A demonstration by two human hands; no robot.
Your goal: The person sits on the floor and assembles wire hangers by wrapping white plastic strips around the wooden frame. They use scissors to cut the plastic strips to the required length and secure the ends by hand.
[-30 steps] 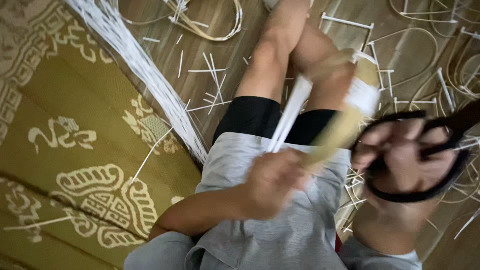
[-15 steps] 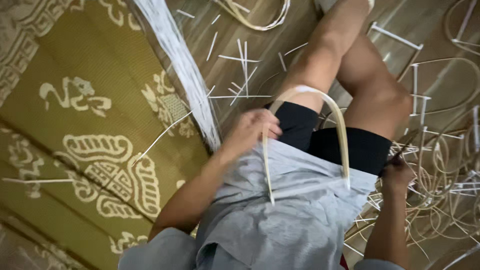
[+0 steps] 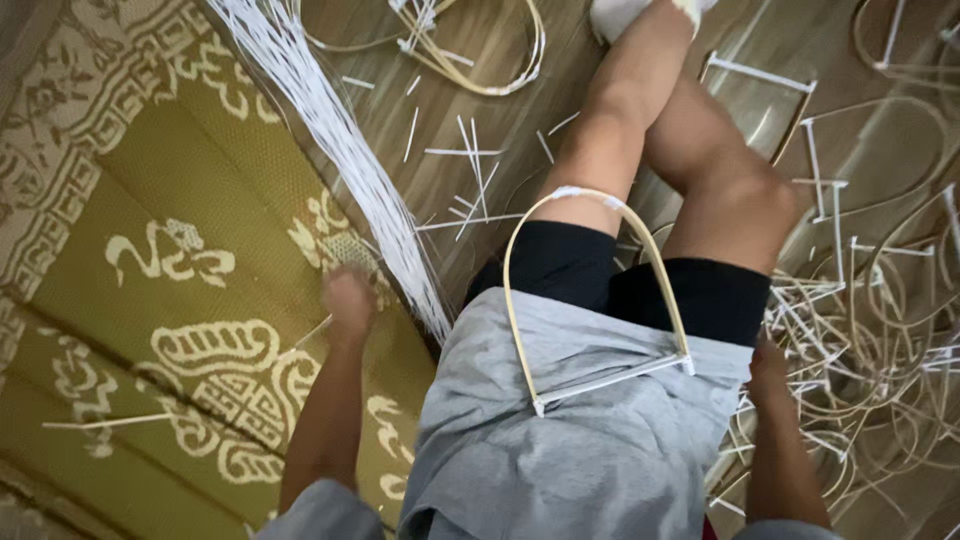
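A smooth pale cane arch (image 3: 590, 290) lies on matt grey cloth beside a glossy wooden floor (image 3: 500, 120).

Person's wearing a loose light grey t-shirt (image 3: 590, 450) with short sleeves, hem a bit wrinkled, over plain black shorts (image 3: 620, 280). Bare arms and legs, and a pale sock or shoe (image 3: 625, 12) at the top edge.

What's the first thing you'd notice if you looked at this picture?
Probably the bent cane arch lying on the person's lap, shaped like a little doorway with a white bar across the bottom. Next, the long bundle of white strips running across the wooden floor beside the yellow patterned mat, where the left hand reaches. Loose hoops and offcuts pile up by the right hand.
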